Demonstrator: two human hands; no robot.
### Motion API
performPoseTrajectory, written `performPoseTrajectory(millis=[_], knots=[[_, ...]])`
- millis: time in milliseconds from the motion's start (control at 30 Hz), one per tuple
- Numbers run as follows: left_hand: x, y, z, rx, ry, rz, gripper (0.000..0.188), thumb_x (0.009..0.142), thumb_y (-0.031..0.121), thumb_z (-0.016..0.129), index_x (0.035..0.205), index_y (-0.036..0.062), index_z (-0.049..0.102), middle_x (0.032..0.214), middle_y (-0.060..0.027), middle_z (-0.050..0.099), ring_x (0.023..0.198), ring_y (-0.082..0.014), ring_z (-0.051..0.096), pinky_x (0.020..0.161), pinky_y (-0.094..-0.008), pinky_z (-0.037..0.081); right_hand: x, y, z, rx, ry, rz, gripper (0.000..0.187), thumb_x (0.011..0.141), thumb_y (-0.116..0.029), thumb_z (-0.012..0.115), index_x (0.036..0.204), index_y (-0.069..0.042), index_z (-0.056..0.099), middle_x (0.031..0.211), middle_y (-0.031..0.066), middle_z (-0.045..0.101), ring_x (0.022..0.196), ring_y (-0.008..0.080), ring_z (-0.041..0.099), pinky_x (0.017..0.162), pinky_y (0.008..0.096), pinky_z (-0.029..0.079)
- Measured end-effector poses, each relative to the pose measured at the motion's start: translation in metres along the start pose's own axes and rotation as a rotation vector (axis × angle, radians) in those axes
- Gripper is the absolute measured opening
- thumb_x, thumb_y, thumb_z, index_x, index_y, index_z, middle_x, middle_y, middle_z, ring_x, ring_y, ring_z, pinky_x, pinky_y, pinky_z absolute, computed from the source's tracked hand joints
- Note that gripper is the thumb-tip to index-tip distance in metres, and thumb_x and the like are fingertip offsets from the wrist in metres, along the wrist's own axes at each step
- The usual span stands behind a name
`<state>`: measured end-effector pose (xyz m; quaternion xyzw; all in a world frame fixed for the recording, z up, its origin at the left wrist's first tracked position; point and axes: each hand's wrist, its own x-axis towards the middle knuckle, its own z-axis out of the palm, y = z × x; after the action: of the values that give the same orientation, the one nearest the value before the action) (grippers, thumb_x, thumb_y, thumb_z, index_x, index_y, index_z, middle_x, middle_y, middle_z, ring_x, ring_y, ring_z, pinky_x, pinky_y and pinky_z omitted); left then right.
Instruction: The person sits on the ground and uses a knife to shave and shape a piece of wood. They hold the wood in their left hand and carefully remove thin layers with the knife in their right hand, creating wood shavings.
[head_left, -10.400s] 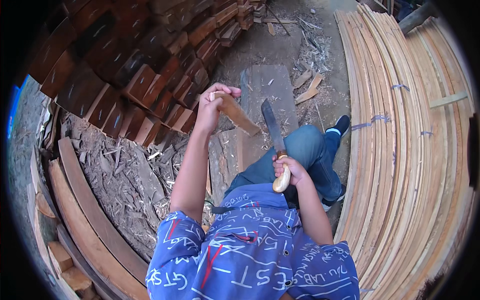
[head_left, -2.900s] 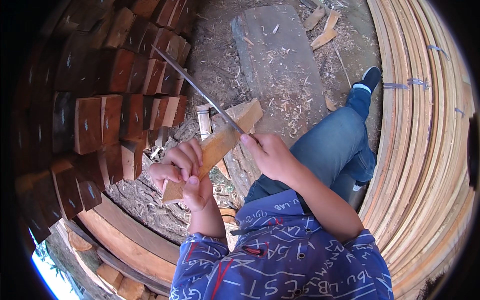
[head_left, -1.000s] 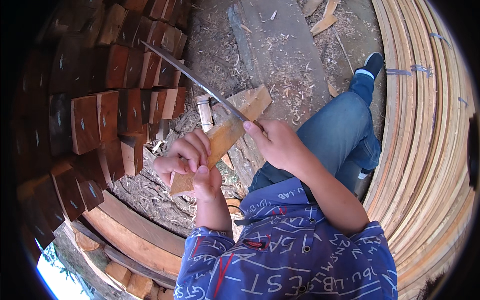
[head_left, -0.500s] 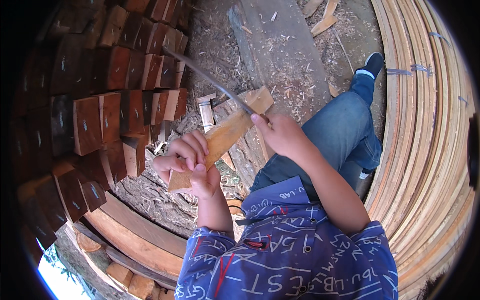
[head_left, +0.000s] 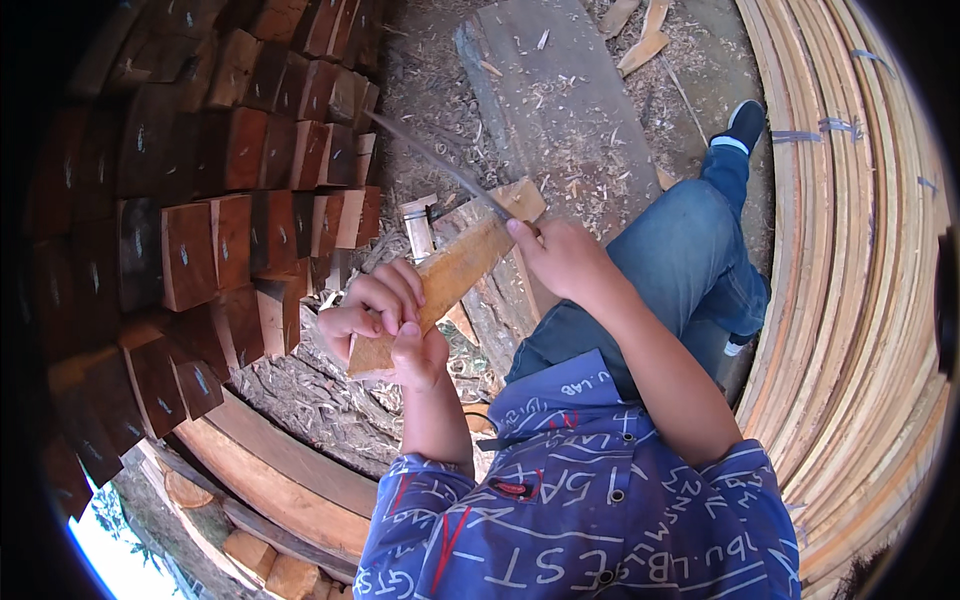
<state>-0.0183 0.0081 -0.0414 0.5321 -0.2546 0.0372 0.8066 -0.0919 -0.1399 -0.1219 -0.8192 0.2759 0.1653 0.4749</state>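
My left hand (head_left: 385,325) is wrapped round the near end of a pale wooden board (head_left: 455,275), its thumb pressed against the near side. The board slants away from me to the right, its far end over a larger wooden block. My right hand (head_left: 568,258) grips the handle of a long, slightly curved knife (head_left: 440,162), mostly hidden in the fist. Its thin dark blade points to the far left and crosses the board near its far end. Whether the edge touches the wood, I cannot tell.
Stacked reddish-brown wood blocks (head_left: 190,255) rise on the left. Tied bundles of long pale strips (head_left: 810,290) stand on the right. Beyond my hands a flat plank (head_left: 560,95) lies among shavings. My bent leg (head_left: 670,240) is right of the board.
The knife's tip has swung a little right and toward me, with the blade staying over the board's far end. Both hands keep their grips, and the whole view has shifted slightly.
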Motion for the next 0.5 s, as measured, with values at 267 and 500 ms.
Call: performPoseTrajectory(millis=[267,500], knots=[[0.000,-0.003,0.001,-0.015,-0.018,0.029,0.029,0.072,0.000,0.060,0.083,0.0119,0.037,0.063,-0.0018,0.040,0.051,-0.0103,0.039,0.048,-0.0253,0.034,-0.006,-0.009,-0.007,0.072,-0.125,0.123,0.062,0.094,-0.046,0.041,0.078,0.009,0.064,0.071,0.0270,0.062,0.075,0.0436,0.062,0.072,0.0485,0.049],[-0.001,-0.002,-0.004,-0.008,-0.053,0.010,0.029,0.073,-0.002,0.060,0.085,0.0121,0.037,0.063,-0.0020,0.040,0.052,-0.0113,0.039,0.048,-0.0259,0.035,-0.005,-0.014,-0.017,0.035,-0.126,0.189,0.058,0.094,-0.046,0.043,0.082,0.006,0.064,0.075,0.0280,0.062,0.077,0.0437,0.062,0.072,0.0499,0.048]])
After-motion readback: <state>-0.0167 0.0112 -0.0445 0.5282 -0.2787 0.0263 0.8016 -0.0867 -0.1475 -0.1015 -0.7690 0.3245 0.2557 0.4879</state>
